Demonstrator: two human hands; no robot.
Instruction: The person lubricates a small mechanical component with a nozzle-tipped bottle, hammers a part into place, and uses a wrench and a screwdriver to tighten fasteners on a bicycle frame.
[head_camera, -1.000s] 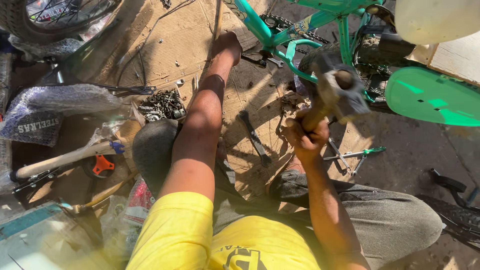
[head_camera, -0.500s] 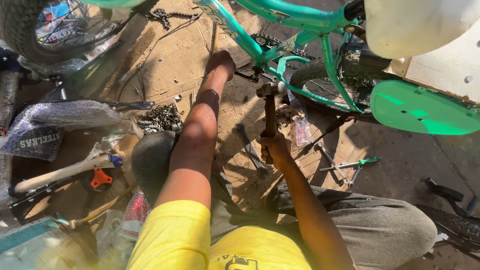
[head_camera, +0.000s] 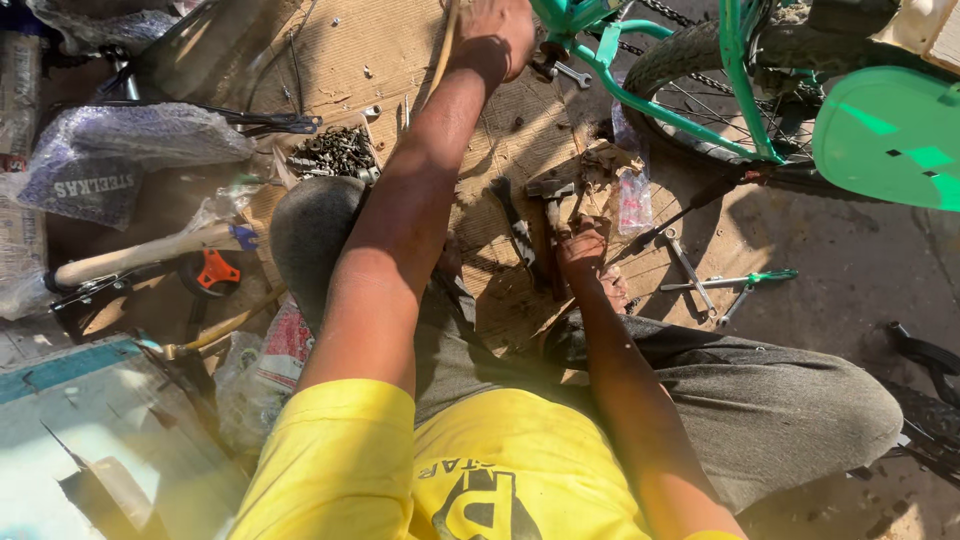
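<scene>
Left hand (head_camera: 497, 35): arm stretched forward, grip closed near teal bicycle frame (head_camera: 640, 85) at top edge; what it holds cannot tell (partly cut off).
Right hand (head_camera: 583, 252): fingers wrapped round handle of hammer (head_camera: 549, 192), head resting on cardboard sheet (head_camera: 520, 130) on floor.
Small clear packet (head_camera: 634, 200), pink contents: just right of hammer.
Clear plastic bag (head_camera: 110, 160), dark label panel: far left.
Green-handled tool (head_camera: 745, 281): right, on ground.
Pile of nuts and bolts (head_camera: 335, 152): left of arm.
</scene>
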